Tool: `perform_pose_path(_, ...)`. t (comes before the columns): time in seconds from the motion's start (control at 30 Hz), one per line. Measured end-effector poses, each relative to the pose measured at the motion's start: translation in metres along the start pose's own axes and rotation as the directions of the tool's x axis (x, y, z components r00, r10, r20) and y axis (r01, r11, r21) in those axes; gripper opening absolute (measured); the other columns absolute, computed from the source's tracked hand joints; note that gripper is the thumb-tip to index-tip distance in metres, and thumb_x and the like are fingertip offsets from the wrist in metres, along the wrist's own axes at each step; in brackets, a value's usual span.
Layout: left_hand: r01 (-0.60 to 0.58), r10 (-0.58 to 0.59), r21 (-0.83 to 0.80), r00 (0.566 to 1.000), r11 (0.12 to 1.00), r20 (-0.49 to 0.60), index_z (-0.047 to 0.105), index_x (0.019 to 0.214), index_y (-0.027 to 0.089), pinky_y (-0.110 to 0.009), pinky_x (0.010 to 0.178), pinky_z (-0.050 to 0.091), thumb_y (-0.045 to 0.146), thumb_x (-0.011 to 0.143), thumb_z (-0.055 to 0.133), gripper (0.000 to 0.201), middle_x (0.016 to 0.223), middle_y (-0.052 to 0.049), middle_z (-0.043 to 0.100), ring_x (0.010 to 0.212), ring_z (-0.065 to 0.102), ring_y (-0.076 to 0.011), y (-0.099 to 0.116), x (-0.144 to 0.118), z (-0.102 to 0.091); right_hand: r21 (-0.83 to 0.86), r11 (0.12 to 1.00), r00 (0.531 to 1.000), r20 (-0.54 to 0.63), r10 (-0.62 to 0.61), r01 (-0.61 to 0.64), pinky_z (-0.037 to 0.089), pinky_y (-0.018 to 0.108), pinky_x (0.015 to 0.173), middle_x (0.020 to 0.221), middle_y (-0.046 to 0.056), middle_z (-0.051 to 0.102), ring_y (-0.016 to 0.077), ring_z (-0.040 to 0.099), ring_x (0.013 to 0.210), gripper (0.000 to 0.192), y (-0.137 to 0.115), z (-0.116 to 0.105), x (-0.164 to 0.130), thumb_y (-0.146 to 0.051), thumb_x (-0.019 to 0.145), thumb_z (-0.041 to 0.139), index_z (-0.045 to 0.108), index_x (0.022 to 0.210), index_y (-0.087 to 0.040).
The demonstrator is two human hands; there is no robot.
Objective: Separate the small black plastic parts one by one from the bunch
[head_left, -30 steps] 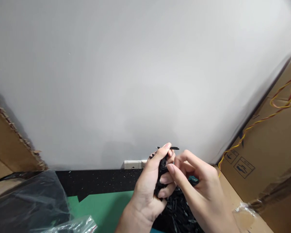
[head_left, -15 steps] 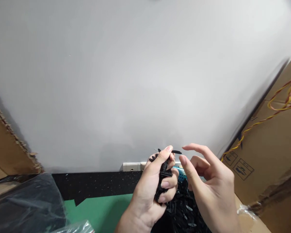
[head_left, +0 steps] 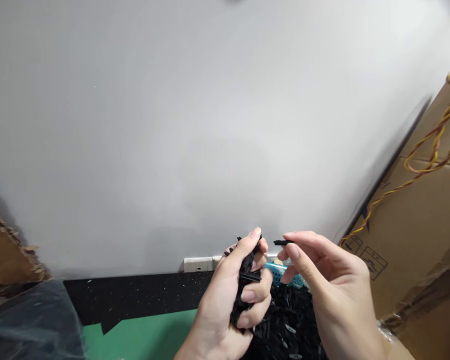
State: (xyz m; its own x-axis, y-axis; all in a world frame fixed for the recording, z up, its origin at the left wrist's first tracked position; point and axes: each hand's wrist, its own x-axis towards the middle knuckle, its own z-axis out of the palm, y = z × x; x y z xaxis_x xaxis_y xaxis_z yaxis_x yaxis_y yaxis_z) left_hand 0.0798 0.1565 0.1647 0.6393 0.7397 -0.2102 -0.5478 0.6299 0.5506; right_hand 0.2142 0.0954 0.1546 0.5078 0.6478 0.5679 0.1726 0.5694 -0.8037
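Note:
Several small black plastic pieces (head_left: 249, 276) are bunched in my left hand (head_left: 228, 295), its fingers wrapped round them. Their ends stick out between the fingers and above the thumb. To the right, my right hand (head_left: 337, 285) pinches one slim black plastic piece (head_left: 281, 242) between thumb and forefinger, apart from the left hand. Beneath both hands lies a heap of similar black pieces (head_left: 288, 320), partly hidden by them. Part of a blue perforated basket (head_left: 277, 270) shows behind the hands.
A green mat (head_left: 135, 335) covers the black speckled surface (head_left: 135, 297). Dark plastic bagging (head_left: 30, 320) lies at left, below a torn cardboard edge (head_left: 11, 240). Cardboard boxes (head_left: 427, 225) stand at right with twisted yellow-brown wire (head_left: 435, 150). A pale wall (head_left: 210, 125) rises behind.
My right hand has taken hold of the black piece that stuck out from my left thumb and drawn it away to the right. The view has shifted slightly.

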Motion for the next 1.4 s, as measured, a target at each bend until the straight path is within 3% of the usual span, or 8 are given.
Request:
perform_pose_path(0.2,0.022,-0.022,0.065,1.000,0.998,0.005,0.072,0.077,0.015,-0.008,0.024,0.023,0.040,0.065,0.109,0.046,0.063,0.010,0.052,0.034,0.029,0.0025,0.002,-0.005,0.004,0.101,0.990,0.995,0.003,0.101,-0.100,0.065,0.022,0.051,0.081,0.006,0.087,0.0147,0.073,0.055,0.010,0.008,-0.002,0.000,-0.034,0.088,0.096,0.094,0.094,-0.027)
perform_pose_path(0.3,0.037,-0.042,0.087,0.998,0.995,0.047,0.071,0.080,0.016,-0.008,0.025,0.024,0.042,0.069,0.107,0.046,0.062,0.010,0.053,0.034,0.027,0.0025,0.002,-0.005,0.004,0.104,0.986,0.992,0.021,0.128,-0.129,0.065,0.022,0.051,0.080,0.006,0.086,0.0148,0.073,0.055,0.010,0.008,-0.001,0.000,-0.033,0.085,0.098,0.093,0.091,-0.027)
perform_pose_path(0.4,0.044,-0.052,0.118,0.996,0.992,0.070,0.070,0.084,0.018,-0.008,0.027,0.024,0.044,0.076,0.103,0.043,0.063,0.009,0.053,0.034,0.026,0.0024,0.003,-0.006,0.002,0.082,0.990,0.993,0.048,0.110,-0.113,0.065,0.020,0.052,0.078,0.004,0.085,0.0138,0.072,0.056,0.004,0.005,0.000,0.000,-0.029,0.085,0.096,0.093,0.088,-0.027)
perform_pose_path(0.6,0.013,-0.020,0.163,0.999,0.987,0.040,0.069,0.082,0.017,-0.007,0.028,0.023,0.045,0.073,0.105,0.046,0.062,0.009,0.052,0.036,0.027,0.0022,0.004,-0.009,0.002,0.014,0.999,0.998,0.039,0.051,-0.051,0.064,0.017,0.055,0.081,0.004,0.083,0.0141,0.074,0.064,0.009,0.002,0.006,0.000,-0.023,0.087,0.091,0.095,0.093,-0.029)
perform_pose_path(0.83,-0.008,0.010,0.180,1.000,0.984,-0.008,0.067,0.078,0.017,-0.007,0.027,0.025,0.046,0.065,0.110,0.053,0.062,0.008,0.057,0.035,0.027,0.0029,0.006,-0.005,-0.002,0.091,0.993,0.996,0.045,0.073,-0.077,0.064,0.019,0.051,0.078,0.004,0.082,0.0134,0.071,0.056,0.001,0.003,0.012,0.001,-0.026,0.085,0.093,0.093,0.086,-0.025)
perform_pose_path(1.0,-0.037,0.037,0.205,0.999,0.978,0.004,0.065,0.079,0.019,-0.007,0.028,0.024,0.045,0.070,0.107,0.050,0.062,0.009,0.055,0.036,0.025,0.0027,0.006,-0.007,-0.003,0.120,0.985,0.989,0.093,0.116,-0.127,0.066,0.022,0.055,0.083,0.005,0.083,0.0154,0.075,0.059,0.010,0.008,0.005,-0.002,-0.034,0.093,0.090,0.093,0.095,-0.025)
perform_pose_path(1.23,-0.043,0.031,0.263,0.998,0.964,0.048,0.062,0.078,0.020,-0.008,0.029,0.022,0.049,0.073,0.103,0.050,0.055,0.011,0.046,0.035,0.022,0.0015,0.006,-0.007,-0.001,0.131,0.961,0.970,0.012,0.244,-0.243,0.067,0.023,0.063,0.085,0.003,0.082,0.0154,0.076,0.067,0.014,0.000,0.008,-0.006,-0.037,0.087,0.096,0.090,0.091,-0.024)
perform_pose_path(1.4,-0.050,0.042,0.260,0.998,0.964,0.037,0.064,0.079,0.020,-0.007,0.028,0.023,0.050,0.073,0.103,0.050,0.056,0.010,0.050,0.036,0.021,0.0015,0.007,-0.005,-0.004,0.139,0.967,0.975,-0.037,0.219,-0.212,0.068,0.024,0.063,0.084,0.003,0.080,0.0168,0.075,0.071,0.014,-0.002,0.010,-0.006,-0.034,0.083,0.098,0.089,0.087,-0.024)
